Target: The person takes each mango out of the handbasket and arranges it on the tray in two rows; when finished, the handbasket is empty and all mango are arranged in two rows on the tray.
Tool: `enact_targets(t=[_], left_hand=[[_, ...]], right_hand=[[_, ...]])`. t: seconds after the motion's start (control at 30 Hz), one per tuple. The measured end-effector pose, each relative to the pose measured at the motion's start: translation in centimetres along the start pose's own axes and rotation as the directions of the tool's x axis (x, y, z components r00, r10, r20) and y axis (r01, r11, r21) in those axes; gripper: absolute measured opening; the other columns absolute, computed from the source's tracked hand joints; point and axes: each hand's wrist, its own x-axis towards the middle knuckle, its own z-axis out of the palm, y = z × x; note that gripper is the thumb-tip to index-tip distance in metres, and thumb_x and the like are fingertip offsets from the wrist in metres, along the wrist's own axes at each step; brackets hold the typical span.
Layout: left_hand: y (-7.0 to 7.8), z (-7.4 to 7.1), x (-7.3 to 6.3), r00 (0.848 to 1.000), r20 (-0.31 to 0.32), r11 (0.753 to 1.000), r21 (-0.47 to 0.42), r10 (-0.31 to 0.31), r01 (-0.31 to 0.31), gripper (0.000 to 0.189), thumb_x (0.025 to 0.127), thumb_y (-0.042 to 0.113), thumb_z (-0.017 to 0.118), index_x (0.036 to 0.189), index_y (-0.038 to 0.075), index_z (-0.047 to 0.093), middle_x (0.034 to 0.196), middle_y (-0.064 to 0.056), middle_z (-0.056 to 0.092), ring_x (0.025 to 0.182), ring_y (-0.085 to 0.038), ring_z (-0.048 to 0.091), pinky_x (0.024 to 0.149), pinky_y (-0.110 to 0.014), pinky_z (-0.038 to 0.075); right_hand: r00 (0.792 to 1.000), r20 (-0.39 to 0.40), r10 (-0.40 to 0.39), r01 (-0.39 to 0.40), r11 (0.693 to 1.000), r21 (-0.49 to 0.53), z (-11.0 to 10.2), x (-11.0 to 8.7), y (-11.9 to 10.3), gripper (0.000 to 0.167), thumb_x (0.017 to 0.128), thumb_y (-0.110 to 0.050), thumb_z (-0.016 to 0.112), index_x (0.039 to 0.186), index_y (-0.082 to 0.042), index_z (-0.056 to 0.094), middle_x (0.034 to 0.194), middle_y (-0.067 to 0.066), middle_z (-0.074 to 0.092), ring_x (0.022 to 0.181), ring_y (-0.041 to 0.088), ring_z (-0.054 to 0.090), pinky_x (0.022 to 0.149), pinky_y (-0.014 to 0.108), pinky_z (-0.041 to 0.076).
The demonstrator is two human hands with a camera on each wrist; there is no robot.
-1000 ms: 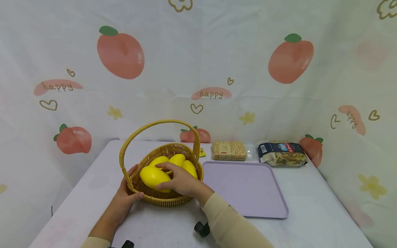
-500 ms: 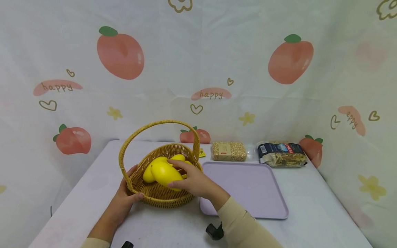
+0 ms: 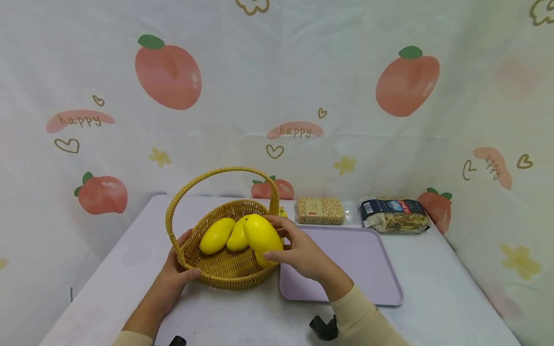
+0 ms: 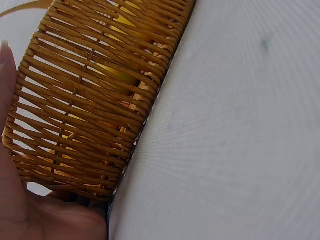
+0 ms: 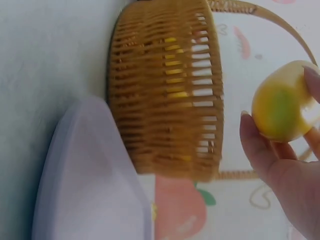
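Observation:
A wicker basket (image 3: 235, 281) with a tall arched handle stands left of centre in the head view. My left hand (image 3: 172, 284) grips its left side, thumb on the rim. The left wrist view shows the woven wall (image 4: 75, 105) beside that thumb. In my right hand (image 3: 308, 253) is a yellow mango (image 3: 261, 233), held between thumb and fingers at the basket's right rim. The right wrist view has this mango (image 5: 277, 112), with a greenish patch, above the rim. Inside lie a left mango (image 3: 216, 236), a middle mango (image 3: 236, 236) and another mango (image 3: 262, 260), partly hidden under the held one.
A lilac tray (image 3: 355, 264) lies right of the basket, beneath the right forearm. Behind it are a bag of pale grains (image 3: 320, 211) and a dark-labelled pasta bag (image 3: 394, 215). A patterned cloth backdrop (image 3: 281, 72) rises behind the white table (image 3: 437, 278).
My right hand has lifted the mango from the basket's left part and carried it right, to the right rim. My left hand and the basket have stayed in place.

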Motion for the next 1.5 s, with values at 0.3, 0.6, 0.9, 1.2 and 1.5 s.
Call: enact_targets(t=[0.3, 0.6, 0.9, 1.2, 1.5], left_hand=[[0.4, 0.1, 0.1, 1.0, 0.008, 1.0, 0.004, 0.015, -0.015, 0.107, 0.097, 0.005, 0.082, 0.176, 0.033, 0.015, 0.181, -0.012, 0.005, 0.162, -0.036, 0.012, 0.111, -0.011, 0.032], [0.6, 0.2, 0.1, 1.0, 0.002, 1.0, 0.006, 0.003, -0.003, 0.106, 0.097, 0.006, 0.082, 0.176, 0.034, 0.016, 0.181, -0.011, 0.006, 0.162, -0.036, 0.011, 0.11, -0.011, 0.032], [0.4, 0.2, 0.2, 1.0, 0.004, 1.0, 0.009, -0.001, 0.001, 0.107, 0.097, 0.003, 0.08, 0.176, 0.033, 0.015, 0.181, -0.011, 0.005, 0.162, -0.038, 0.01, 0.111, -0.011, 0.032], [0.1, 0.1, 0.1, 1.0, 0.016, 1.0, -0.005, 0.026, -0.026, 0.105, 0.098, 0.003, 0.079, 0.176, 0.03, 0.014, 0.18, -0.013, 0.004, 0.161, -0.032, 0.014, 0.111, -0.012, 0.032], [-0.1, 0.1, 0.1, 0.999, 0.017, 0.999, -0.026, 0.027, -0.026, 0.104, 0.098, 0.002, 0.079, 0.176, 0.03, 0.015, 0.18, -0.014, 0.004, 0.161, -0.029, 0.015, 0.112, -0.012, 0.032]], right_hand=[[0.991, -0.129, -0.036, 0.048, 0.995, 0.086, -2.9, -1.4, 0.5, 0.078, 0.097, -0.009, 0.084, 0.164, -0.022, 0.047, 0.152, 0.013, 0.052, 0.132, 0.038, 0.055, 0.097, 0.048, 0.058], [0.96, -0.279, -0.022, 0.033, 0.999, 0.037, -5.8, -2.0, 1.0, 0.076, 0.098, -0.01, 0.083, 0.164, -0.023, 0.047, 0.151, 0.018, 0.052, 0.126, 0.041, 0.058, 0.096, 0.05, 0.058], [0.928, -0.37, 0.05, -0.052, 0.999, 0.004, -7.7, -2.0, 3.4, 0.077, 0.099, -0.008, 0.081, 0.165, -0.011, 0.042, 0.152, 0.023, 0.048, 0.127, 0.04, 0.054, 0.098, 0.044, 0.057], [0.877, -0.452, 0.161, -0.248, 0.958, -0.14, -8.2, -1.5, 5.6, 0.078, 0.097, -0.013, 0.084, 0.164, -0.006, 0.043, 0.15, 0.026, 0.054, 0.127, 0.042, 0.056, 0.099, 0.053, 0.056], [0.866, -0.433, 0.25, -0.397, 0.87, -0.292, -8.2, -1.5, 7.5, 0.074, 0.094, -0.013, 0.087, 0.157, -0.002, 0.051, 0.144, 0.025, 0.061, 0.119, 0.04, 0.061, 0.096, 0.055, 0.057]])
